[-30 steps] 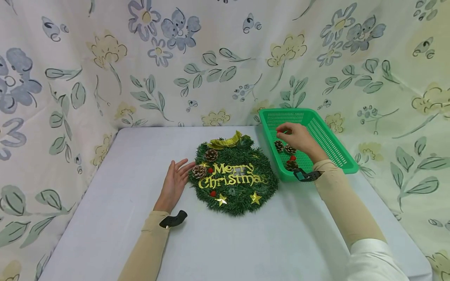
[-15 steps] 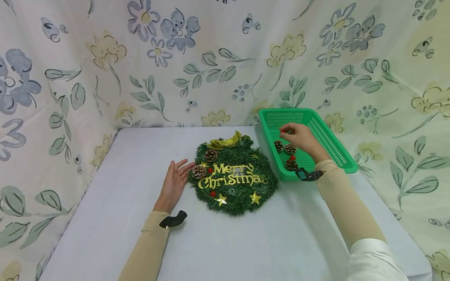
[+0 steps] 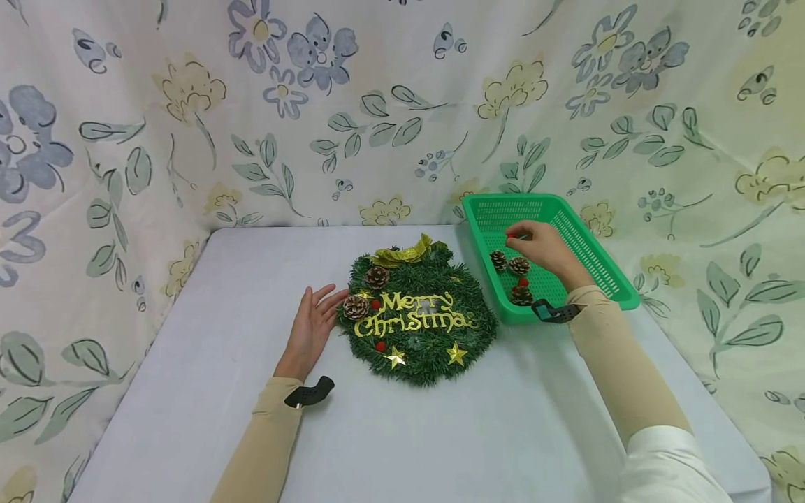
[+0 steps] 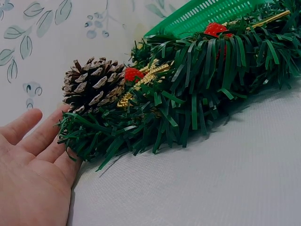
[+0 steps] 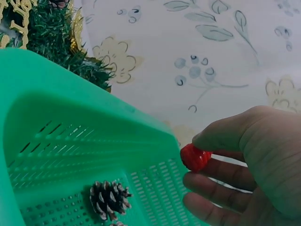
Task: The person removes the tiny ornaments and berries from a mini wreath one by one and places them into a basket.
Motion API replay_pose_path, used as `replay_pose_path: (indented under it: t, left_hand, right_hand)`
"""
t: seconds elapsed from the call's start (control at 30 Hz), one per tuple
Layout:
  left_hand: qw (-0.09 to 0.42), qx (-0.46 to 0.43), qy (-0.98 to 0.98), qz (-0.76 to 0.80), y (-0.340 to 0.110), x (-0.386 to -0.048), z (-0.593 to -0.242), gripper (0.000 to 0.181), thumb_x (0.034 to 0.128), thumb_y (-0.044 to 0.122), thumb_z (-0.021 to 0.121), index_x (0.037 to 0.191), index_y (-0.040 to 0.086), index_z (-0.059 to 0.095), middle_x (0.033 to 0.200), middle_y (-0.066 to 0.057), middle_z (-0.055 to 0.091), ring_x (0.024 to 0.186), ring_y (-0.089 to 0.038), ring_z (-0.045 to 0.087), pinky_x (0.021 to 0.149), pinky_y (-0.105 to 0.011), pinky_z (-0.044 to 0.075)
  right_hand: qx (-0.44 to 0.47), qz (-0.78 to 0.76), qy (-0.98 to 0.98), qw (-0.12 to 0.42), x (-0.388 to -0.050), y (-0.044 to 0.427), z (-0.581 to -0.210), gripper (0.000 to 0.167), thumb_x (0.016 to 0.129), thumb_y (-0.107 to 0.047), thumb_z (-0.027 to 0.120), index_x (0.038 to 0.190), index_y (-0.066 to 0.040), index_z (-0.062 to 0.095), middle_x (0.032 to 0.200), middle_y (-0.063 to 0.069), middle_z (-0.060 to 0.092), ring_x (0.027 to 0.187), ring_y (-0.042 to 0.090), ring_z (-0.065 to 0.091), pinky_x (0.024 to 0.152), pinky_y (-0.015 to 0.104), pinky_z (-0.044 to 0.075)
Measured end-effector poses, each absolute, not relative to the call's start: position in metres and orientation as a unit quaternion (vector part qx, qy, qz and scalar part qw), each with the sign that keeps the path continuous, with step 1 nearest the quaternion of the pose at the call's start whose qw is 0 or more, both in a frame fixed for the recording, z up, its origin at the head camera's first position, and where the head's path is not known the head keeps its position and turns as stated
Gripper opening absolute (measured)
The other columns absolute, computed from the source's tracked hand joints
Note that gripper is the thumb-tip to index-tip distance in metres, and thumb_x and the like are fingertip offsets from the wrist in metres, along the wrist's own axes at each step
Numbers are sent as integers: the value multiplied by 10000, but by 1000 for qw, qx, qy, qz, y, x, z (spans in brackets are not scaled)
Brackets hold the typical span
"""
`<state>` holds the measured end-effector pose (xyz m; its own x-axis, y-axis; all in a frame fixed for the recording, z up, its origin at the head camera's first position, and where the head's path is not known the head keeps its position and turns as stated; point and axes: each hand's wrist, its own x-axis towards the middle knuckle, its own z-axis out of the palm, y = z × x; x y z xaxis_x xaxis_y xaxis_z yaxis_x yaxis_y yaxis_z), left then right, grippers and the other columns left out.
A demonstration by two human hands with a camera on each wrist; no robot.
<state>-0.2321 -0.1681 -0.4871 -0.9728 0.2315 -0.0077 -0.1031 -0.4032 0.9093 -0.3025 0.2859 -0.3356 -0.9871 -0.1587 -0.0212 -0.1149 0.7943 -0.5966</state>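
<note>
A green Christmas wreath [image 3: 418,356] lies on the table, bearing gold "Merry Christmas" lettering, gold stars, a gold bow, red berries and two pine cones at its left side. Against its left edge rests my left hand [image 3: 310,332], palm turned up and fingers straight; in the left wrist view the fingertips touch the greenery below a pine cone [image 4: 94,85]. Over the green basket [image 3: 503,314] my right hand [image 3: 544,250] pinches a red berry [image 5: 195,157] between thumb and fingers. Below it in the basket are several pine cones [image 3: 518,265] and a red berry [image 3: 523,282].
The basket's raised walls stand close to the right of the wreath. A white cloth covers the table [image 3: 390,440]. Behind it hangs a floral curtain [image 3: 390,105].
My right hand has shifted slightly to the right over the basket, still pinching the red berry. The left hand and the wreath have stayed in place.
</note>
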Motion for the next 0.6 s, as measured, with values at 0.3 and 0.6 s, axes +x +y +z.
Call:
replay_pose_path:
  t: [0.3,0.6]
  left_hand:
    - [97,56,530,840,-168,-230,-485,745,1088,578,176,1618,56,157,1633,-236,307,1566,-271,225,1309,-435,39]
    - [99,56,532,839,-168,-230,-485,745,1087,579,175,1620,60,154,1636,-229,307,1570,-270,221,1309,-442,46]
  right_hand:
    - [-73,-311,947,37,-302,292,-338,415,1071,-279,512,1403,-34,558,1394,244,561,1234,404,563,948,549,504]
    - [-65,-300,951,39,-305,296,-343,408,1068,-282,520,1395,-43,573,1396,232,568,1190,385,590,931,531,515]
